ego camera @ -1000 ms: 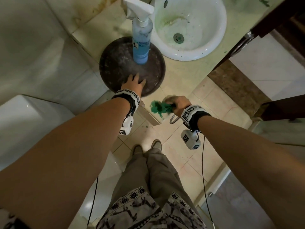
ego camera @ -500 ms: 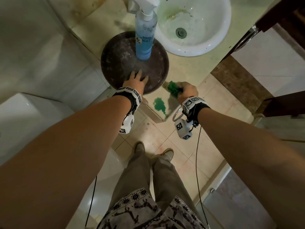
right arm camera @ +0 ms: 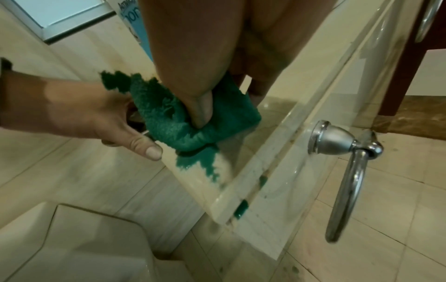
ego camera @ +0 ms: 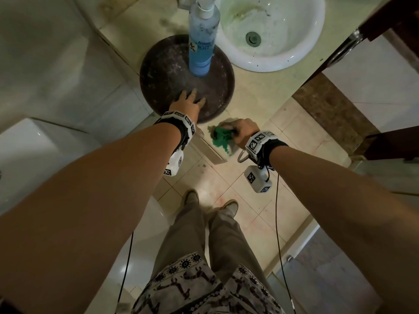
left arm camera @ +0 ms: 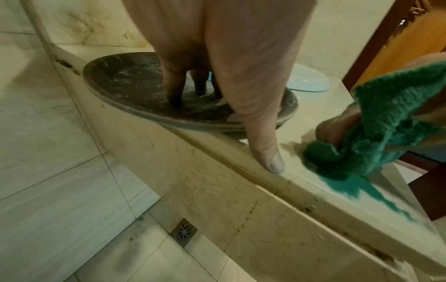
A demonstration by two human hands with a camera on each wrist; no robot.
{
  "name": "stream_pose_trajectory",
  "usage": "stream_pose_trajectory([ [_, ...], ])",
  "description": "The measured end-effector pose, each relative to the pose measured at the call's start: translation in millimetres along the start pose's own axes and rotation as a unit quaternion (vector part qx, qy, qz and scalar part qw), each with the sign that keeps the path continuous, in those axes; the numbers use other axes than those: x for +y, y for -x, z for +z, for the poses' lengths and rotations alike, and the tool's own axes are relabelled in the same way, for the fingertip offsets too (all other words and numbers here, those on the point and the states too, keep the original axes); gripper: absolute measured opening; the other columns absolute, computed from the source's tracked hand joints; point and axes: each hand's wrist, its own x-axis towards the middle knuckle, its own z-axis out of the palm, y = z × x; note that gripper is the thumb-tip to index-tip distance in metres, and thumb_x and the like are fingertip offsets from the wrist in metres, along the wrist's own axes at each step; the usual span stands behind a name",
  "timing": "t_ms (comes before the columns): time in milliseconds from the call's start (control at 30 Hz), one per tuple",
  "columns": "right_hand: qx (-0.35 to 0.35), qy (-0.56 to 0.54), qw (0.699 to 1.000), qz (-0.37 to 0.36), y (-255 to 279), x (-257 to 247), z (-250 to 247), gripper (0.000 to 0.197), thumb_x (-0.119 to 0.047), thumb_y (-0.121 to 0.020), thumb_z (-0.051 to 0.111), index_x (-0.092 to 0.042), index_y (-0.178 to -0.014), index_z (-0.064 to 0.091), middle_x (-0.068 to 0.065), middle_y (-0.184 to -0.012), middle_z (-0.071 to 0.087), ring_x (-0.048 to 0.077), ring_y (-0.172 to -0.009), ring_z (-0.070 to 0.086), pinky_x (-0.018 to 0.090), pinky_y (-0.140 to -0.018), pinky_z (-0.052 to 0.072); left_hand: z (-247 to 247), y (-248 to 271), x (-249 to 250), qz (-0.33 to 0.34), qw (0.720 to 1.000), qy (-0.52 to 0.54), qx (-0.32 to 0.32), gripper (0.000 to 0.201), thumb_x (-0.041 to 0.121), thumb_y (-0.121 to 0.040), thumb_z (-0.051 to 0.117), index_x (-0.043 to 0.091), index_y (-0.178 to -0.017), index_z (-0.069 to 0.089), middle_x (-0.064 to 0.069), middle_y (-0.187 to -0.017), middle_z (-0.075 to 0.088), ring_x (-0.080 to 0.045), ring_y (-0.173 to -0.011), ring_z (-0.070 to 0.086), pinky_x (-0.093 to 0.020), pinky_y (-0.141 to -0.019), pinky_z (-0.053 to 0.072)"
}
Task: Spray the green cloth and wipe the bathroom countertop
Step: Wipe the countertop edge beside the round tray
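The beige countertop (ego camera: pixel 256 91) carries a green smear (ego camera: pixel 223 147) at its front corner. My right hand (ego camera: pixel 243 130) grips the bunched green cloth (ego camera: pixel 221 133) and presses it on the counter at the top of that smear (right arm camera: pixel 200 164); the thumb digs into the cloth (right arm camera: pixel 193 118). My left hand (ego camera: pixel 189 103) rests flat on a dark round tray (ego camera: pixel 163 71), fingers straight, its thumb (left arm camera: pixel 265 148) on the counter's edge beside the cloth (left arm camera: pixel 391 118). A blue spray bottle (ego camera: pixel 201 41) stands upright on the tray's far side.
A white round sink (ego camera: pixel 272 30) lies right of the bottle. A chrome towel ring (right arm camera: pixel 345 171) hangs on the counter's front face. A white toilet (ego camera: pixel 34 150) stands to the left, a dark wooden door frame (ego camera: pixel 385 23) at right. Tiled floor below.
My right hand has drawn the cloth back toward the front corner, onto the green smear that lay uncovered half a second ago. The left hand has stayed on the tray.
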Motion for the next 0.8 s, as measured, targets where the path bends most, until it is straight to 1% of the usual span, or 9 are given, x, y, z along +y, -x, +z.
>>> stream_pose_trajectory([
  [100,-0.013,-0.018,1.0,0.011,4,4,3,0.052,-0.004,-0.087,0.055,-0.032,-0.13,0.06,0.0,-0.136,0.06,0.029,-0.123,0.057,0.034,-0.111,0.04,0,0,-1,-0.001,1.0,-0.001,-0.001,0.116,0.06,-0.065,0.078,0.029,-0.154,0.011,-0.006,-0.164,-0.002,-0.037,-0.149,0.006,-0.052,-0.112,0.033],
  [167,-0.006,-0.09,0.995,0.043,4,5,-1,0.051,0.001,-0.086,0.06,-0.025,-0.13,0.062,0.0,-0.134,0.061,0.026,-0.123,0.057,0.035,-0.109,0.042,1,0,-1,0.001,1.0,-0.001,0.004,0.117,0.061,-0.064,0.078,0.029,-0.154,0.011,-0.006,-0.164,-0.002,-0.038,-0.149,0.007,-0.051,-0.112,0.034],
  [233,0.03,-0.151,0.986,0.065,5,7,-8,0.052,0.005,-0.084,0.062,-0.021,-0.13,0.061,0.004,-0.132,0.063,0.026,-0.122,0.058,0.037,-0.106,0.045,0,0,-1,0.003,1.0,0.0,0.005,0.116,0.061,-0.064,0.078,0.028,-0.154,0.012,-0.006,-0.164,-0.001,-0.037,-0.149,0.007,-0.051,-0.113,0.033],
  [300,0.074,-0.157,0.982,0.068,3,5,-14,0.05,0.004,-0.088,0.054,-0.022,-0.129,0.062,0.008,-0.131,0.064,0.029,-0.122,0.057,0.041,-0.107,0.044,-1,0,-2,0.003,1.0,-0.001,0.001,0.116,0.062,-0.064,0.077,0.028,-0.154,0.012,-0.006,-0.164,-0.001,-0.036,-0.149,0.007,-0.051,-0.112,0.033],
  [400,0.114,-0.116,0.985,0.064,-3,-1,-12,0.051,-0.001,-0.085,0.05,-0.028,-0.126,0.065,0.008,-0.127,0.067,0.032,-0.118,0.06,0.035,-0.103,0.047,-3,1,-2,0.001,1.0,-0.004,-0.001,0.115,0.062,-0.065,0.077,0.029,-0.154,0.012,-0.006,-0.164,0.0,-0.035,-0.149,0.007,-0.052,-0.111,0.034],
  [467,0.103,-0.093,0.988,0.064,-6,-6,-7,0.05,-0.005,-0.083,0.054,-0.03,-0.126,0.064,0.007,-0.128,0.066,0.032,-0.117,0.061,0.033,-0.101,0.048,-2,1,-2,0.0,1.0,-0.002,-0.001,0.115,0.061,-0.065,0.078,0.029,-0.154,0.012,-0.005,-0.164,0.0,-0.035,-0.149,0.007,-0.052,-0.111,0.033],
  [567,0.066,-0.045,0.996,0.032,-9,-12,-3,0.053,-0.01,-0.082,0.059,-0.035,-0.129,0.061,0.002,-0.131,0.065,0.029,-0.119,0.06,0.033,-0.103,0.047,-3,1,-1,0.0,1.0,-0.007,0.001,0.116,0.06,-0.065,0.078,0.03,-0.154,0.012,-0.004,-0.164,0.0,-0.035,-0.149,0.007,-0.051,-0.112,0.033],
  [700,0.023,0.009,0.999,-0.029,-9,-12,3,0.057,-0.004,-0.083,0.052,-0.037,-0.129,0.06,-0.006,-0.138,0.059,0.025,-0.124,0.056,0.03,-0.108,0.042,-2,-1,-2,0.002,1.0,-0.007,0.005,0.112,0.055,-0.068,0.079,0.031,-0.154,0.011,-0.004,-0.164,0.0,-0.036,-0.149,0.008,-0.05,-0.111,0.033],
  [800,-0.008,0.05,0.996,-0.073,-7,-12,6,0.058,-0.003,-0.083,0.049,-0.037,-0.129,0.06,-0.006,-0.141,0.055,0.025,-0.128,0.052,0.032,-0.11,0.041,0,-2,-3,0.001,1.0,-0.009,0.013,0.109,0.05,-0.07,0.08,0.032,-0.154,0.013,-0.003,-0.164,0.001,-0.035,-0.149,0.009,-0.049,-0.11,0.035],
])
